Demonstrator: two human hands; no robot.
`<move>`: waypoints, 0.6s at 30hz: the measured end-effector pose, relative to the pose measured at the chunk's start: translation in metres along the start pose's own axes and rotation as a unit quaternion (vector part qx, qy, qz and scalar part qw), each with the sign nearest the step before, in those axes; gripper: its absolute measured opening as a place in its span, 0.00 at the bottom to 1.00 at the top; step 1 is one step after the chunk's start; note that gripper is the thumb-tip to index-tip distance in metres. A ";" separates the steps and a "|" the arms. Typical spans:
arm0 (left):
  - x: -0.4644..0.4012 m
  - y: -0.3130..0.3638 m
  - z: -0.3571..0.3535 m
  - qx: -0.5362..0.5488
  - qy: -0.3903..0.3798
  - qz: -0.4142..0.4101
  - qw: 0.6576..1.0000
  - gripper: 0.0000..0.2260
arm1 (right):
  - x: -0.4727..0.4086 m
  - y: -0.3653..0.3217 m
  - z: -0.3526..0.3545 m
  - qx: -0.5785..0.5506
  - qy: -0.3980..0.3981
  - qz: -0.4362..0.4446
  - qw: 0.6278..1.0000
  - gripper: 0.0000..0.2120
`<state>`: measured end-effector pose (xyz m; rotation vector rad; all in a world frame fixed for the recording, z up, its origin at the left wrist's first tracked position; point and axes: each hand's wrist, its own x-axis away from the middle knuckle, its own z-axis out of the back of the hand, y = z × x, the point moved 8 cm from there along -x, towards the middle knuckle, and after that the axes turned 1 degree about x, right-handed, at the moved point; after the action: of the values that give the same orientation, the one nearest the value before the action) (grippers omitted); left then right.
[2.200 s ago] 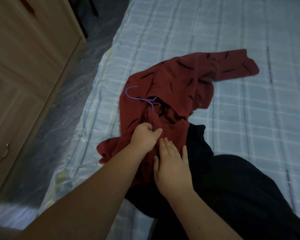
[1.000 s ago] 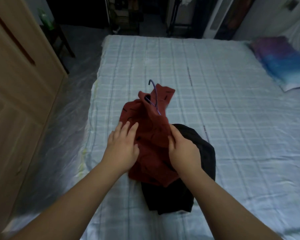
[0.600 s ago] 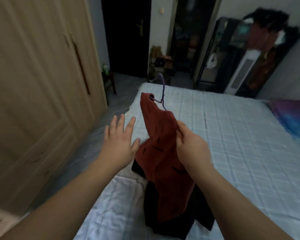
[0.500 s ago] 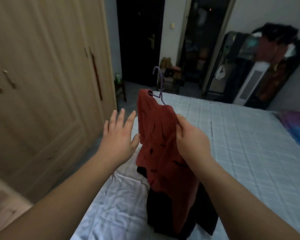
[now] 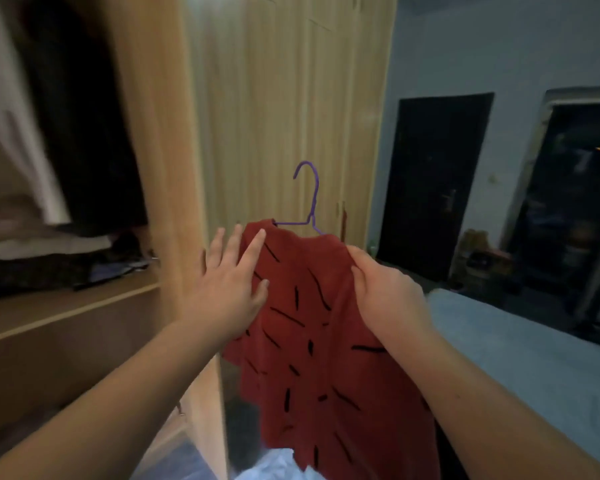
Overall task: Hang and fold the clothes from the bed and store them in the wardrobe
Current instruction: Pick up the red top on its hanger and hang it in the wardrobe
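Red shirt (image 5: 323, 341) on purple hanger (image 5: 309, 199), open wardrobe (image 5: 160, 168) beside

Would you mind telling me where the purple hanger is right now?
Centre of the head view: the purple hanger sticks up from the red shirt, held by the right hand, before the closed wardrobe doors.

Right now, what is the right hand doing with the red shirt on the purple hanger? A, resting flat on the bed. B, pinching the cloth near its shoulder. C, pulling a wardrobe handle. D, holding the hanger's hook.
B: the right hand has its fingers curled into the red shirt just below the shoulder, while the hook of the purple hanger stands free above it.
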<state>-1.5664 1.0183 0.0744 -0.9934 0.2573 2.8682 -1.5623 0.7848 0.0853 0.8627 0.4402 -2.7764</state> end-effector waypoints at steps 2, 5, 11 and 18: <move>0.011 -0.043 0.030 -0.022 0.013 0.033 0.999 0.35 | -0.011 -0.049 -0.005 -0.018 -0.003 0.036 0.999 0.20; 0.027 -0.109 0.081 -0.071 0.041 0.076 0.994 0.35 | -0.027 -0.129 -0.017 -0.043 -0.012 0.092 0.995 0.21; 0.069 -0.254 0.181 -0.167 0.081 0.143 0.972 0.33 | -0.047 -0.305 -0.051 -0.122 -0.008 0.210 0.970 0.23; 0.103 -0.409 0.267 -0.244 0.086 0.201 0.945 0.33 | -0.085 -0.484 -0.092 -0.182 -0.014 0.238 0.954 0.23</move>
<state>-1.7492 1.4736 0.1652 -1.4198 -0.2969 3.3026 -1.5788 1.2771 0.1688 0.7244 0.6200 -2.1738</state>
